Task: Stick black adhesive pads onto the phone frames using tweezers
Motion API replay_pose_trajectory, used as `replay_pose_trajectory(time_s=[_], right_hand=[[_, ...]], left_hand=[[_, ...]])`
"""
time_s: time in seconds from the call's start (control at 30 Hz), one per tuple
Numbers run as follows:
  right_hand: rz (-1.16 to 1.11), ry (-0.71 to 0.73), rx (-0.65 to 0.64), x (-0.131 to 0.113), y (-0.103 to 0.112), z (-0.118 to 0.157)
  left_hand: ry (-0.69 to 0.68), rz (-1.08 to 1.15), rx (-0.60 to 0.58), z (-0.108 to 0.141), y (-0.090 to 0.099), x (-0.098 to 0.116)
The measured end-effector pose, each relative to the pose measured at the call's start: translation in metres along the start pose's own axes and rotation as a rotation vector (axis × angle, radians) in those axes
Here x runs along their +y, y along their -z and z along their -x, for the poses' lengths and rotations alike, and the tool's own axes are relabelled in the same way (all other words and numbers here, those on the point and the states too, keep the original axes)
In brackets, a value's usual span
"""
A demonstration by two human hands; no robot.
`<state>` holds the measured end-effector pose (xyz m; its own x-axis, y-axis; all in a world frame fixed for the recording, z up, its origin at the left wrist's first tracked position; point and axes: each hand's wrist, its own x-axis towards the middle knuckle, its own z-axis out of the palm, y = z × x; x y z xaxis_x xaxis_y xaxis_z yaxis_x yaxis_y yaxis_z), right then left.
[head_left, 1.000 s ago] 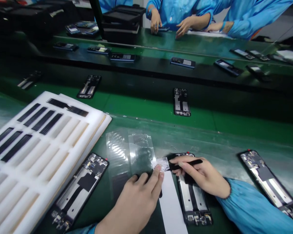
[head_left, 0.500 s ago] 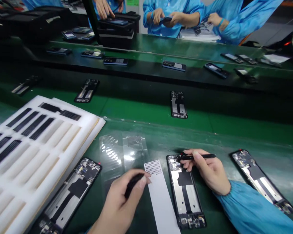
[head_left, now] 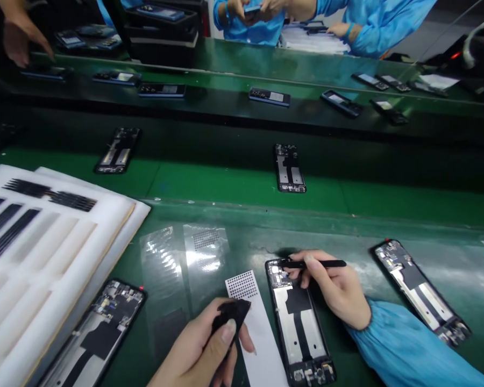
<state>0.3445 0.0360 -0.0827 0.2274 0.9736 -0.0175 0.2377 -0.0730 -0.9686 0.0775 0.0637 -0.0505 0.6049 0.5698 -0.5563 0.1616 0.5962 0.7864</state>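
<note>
Green bench (head_left: 318, 231); foam trays (head_left: 108, 226); clear films (head_left: 204, 252); dotted white strip (head_left: 262, 336); three opened phones (head_left: 300, 317)

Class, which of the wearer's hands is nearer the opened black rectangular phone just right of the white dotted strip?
Right. The right hand is at the far end of the phone; the left hand is left of it, at the white dotted strip.

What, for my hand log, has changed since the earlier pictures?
The left hand let go of the dotted sheet and drew back; a black piece now shows in its grip. The right hand moved its black tool rightward, from the sheet to the far end of the phone. Sheet and phone stay side by side.
</note>
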Motion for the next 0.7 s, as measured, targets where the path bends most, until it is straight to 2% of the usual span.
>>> replay_pose_trajectory(time_s=[0.07,0.23,0.33,0.47,0.57,0.7], right_hand=[[0.018,0.010,-0.001,0.000,0.000,0.000],[0.084,0.037,-0.031,0.001,0.003,0.001],[0.107,0.156,-0.083,0.004,0.008,0.000],[0.036,0.347,-0.241,0.009,0.015,-0.006],[-0.091,0.239,-0.261,0.014,0.016,-0.012],[-0.401,-0.015,-0.082,0.017,0.014,-0.021]], left_hand=[[-0.022,-0.081,0.037,0.001,0.000,0.005],[-0.184,-0.312,0.105,0.000,0.008,0.006],[-0.278,-0.403,0.122,0.000,0.013,0.005],[-0.369,-0.559,0.181,-0.001,0.017,0.004],[-0.550,-0.776,0.201,-0.002,0.017,-0.003],[-0.836,-1.236,0.218,0.000,-0.002,-0.020]])
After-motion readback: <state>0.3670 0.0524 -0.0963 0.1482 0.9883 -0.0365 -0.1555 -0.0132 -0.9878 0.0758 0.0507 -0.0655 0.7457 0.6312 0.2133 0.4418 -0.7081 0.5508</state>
